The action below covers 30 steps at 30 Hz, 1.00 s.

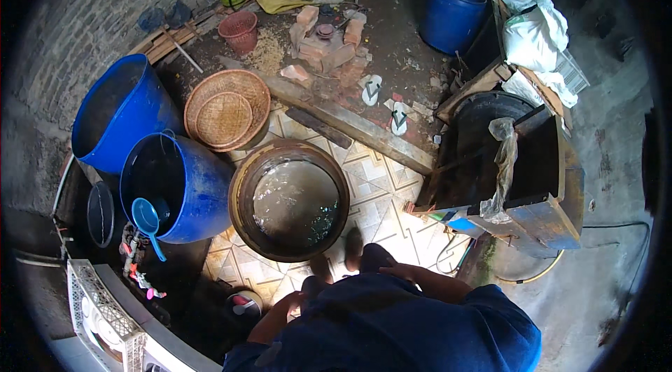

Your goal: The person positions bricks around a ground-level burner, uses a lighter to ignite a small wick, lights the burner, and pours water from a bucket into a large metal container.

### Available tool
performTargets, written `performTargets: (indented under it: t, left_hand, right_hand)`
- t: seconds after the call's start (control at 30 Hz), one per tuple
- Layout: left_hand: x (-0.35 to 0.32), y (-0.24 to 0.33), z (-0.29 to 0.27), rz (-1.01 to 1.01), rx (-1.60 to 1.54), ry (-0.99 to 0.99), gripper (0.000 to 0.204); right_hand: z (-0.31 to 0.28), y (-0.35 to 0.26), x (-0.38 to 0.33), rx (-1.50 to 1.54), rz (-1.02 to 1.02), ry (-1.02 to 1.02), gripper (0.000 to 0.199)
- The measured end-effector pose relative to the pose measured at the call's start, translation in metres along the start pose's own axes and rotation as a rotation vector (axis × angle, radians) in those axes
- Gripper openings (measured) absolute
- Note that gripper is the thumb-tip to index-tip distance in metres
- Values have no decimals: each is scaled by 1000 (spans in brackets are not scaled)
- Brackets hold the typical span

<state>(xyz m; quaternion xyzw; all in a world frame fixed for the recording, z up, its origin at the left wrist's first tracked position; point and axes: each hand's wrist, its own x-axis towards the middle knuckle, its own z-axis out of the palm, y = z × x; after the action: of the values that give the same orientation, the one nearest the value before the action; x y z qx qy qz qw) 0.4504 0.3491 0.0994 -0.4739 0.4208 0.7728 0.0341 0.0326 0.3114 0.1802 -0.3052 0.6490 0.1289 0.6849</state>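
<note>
My left hand (294,300) rests at my left knee, holding nothing, its fingers loosely apart as far as I can see. Across on the other side, my right hand (399,272) lies on my right knee, also open and without anything in it. Just ahead of my bare feet stands a wide, round, brown-rimmed tub (241,228) of cloudy water with light glinting on the surface. Neither hand touches it. To its left is a blue drum (203,183) of dark liquid, with a blue dipper (145,216) at its near rim.
A second blue drum (105,120) and a woven basket (227,85) stand far left. A wooden beam (378,135) borders the tiled floor (374,214). Beyond lie broken bricks (339,57) and sandals (371,90). Dark containers (514,162) stand at right; a white plastic rack (105,316) sits near left.
</note>
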Motion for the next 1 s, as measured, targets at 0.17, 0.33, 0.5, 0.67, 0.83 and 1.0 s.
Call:
performTargets:
  t: [0.17, 0.33, 0.5, 0.67, 0.83, 1.0]
  left_hand:
    - [-13, 18, -4, -16, -87, 18, 32]
    - [-12, 101, -9, -126, -57, 132, 37]
    - [30, 163, -2, -184, -115, 285, 42]
    - [125, 190, -10, -120, -54, 227, 45]
    - [152, 223, -5, -137, -246, 304, 52]
    - [192, 181, -32, -273, -343, 205, 53]
  right_hand:
    - [-26, -2, 35, 7, 86, 27, 105]
    - [-91, -2, 67, 35, -63, -7, 94]
    - [-161, -22, 106, -328, -156, 299, 73]
    - [-244, -53, 112, -253, -337, 493, 62]
    - [-287, -114, 86, -119, -317, 471, 58]
    - [-313, -118, 91, -215, -461, 381, 59]
